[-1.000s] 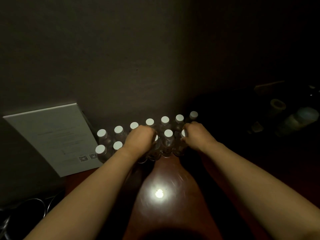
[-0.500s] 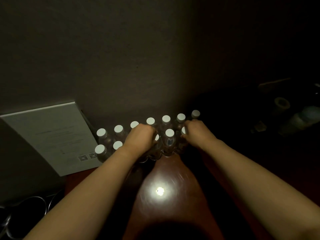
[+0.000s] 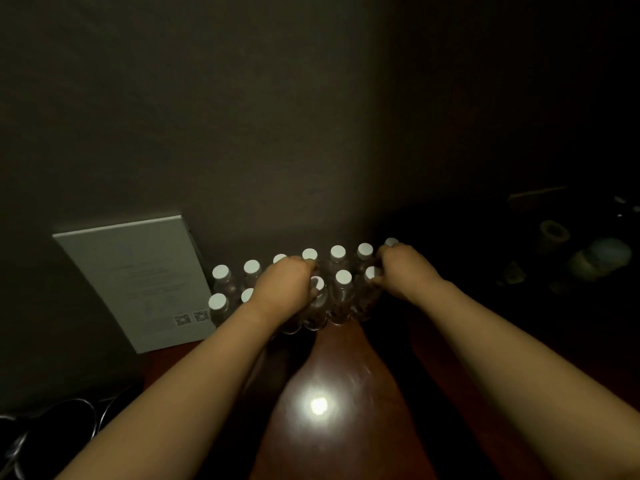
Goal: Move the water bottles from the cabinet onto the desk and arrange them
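Observation:
Several clear water bottles with white caps [image 3: 343, 278] stand upright in two rows on the reddish-brown desk [image 3: 332, 368], against the dark wall. My left hand [image 3: 282, 289] lies over the middle of the front row, fingers curled round a bottle [image 3: 317, 299] there. My right hand [image 3: 403, 271] grips the bottle at the right end of the front row [image 3: 371, 273], its fingers reaching toward the back row. The bottles under both hands are partly hidden.
A grey-white printed card [image 3: 138, 282] leans against the wall left of the bottles. Dark cables [image 3: 52, 420] lie at the lower left. Dim objects, a tape roll [image 3: 554, 233] among them, sit at the far right. A bright light spot [image 3: 318, 405] reflects off the desk.
Both hands stay on the front-row bottles and shift them only slightly. The view has drifted a little, and the right hand sits a bit farther back.

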`<state>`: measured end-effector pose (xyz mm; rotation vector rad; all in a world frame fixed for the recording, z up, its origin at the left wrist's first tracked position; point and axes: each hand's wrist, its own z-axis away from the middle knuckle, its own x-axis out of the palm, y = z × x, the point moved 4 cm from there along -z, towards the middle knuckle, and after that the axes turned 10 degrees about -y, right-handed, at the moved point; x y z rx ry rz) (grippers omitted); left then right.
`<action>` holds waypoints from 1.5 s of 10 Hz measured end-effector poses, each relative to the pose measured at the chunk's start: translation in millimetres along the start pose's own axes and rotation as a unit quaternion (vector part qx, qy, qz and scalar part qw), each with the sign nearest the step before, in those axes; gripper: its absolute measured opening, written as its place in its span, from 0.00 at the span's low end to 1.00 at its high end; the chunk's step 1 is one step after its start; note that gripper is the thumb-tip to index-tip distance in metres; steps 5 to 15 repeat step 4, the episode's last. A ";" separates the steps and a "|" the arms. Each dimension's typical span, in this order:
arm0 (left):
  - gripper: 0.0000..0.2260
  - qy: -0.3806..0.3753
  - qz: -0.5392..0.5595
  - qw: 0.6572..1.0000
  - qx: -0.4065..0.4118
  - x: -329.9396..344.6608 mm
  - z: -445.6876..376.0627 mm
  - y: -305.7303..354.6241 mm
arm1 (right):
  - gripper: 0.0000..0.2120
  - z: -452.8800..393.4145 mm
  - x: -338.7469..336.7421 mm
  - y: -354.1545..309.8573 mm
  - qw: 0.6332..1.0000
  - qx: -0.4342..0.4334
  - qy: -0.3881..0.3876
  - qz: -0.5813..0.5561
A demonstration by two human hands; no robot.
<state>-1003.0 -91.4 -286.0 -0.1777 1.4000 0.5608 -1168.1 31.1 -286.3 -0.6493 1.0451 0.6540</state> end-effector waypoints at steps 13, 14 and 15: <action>0.17 0.043 -0.014 0.999 -0.005 -92.0 107.0 -6.0 | 0.22 111.1 -63.8 -108.3 0.990 -0.125 0.028 0.062; 0.17 0.043 -0.014 0.999 -0.005 -92.0 107.0 -6.0 | 0.22 111.1 -63.8 -108.3 0.990 -0.125 0.028 0.062; 0.17 0.043 -0.014 0.999 -0.005 -92.0 107.0 -6.0 | 0.22 111.1 -63.8 -108.3 0.990 -0.125 0.028 0.062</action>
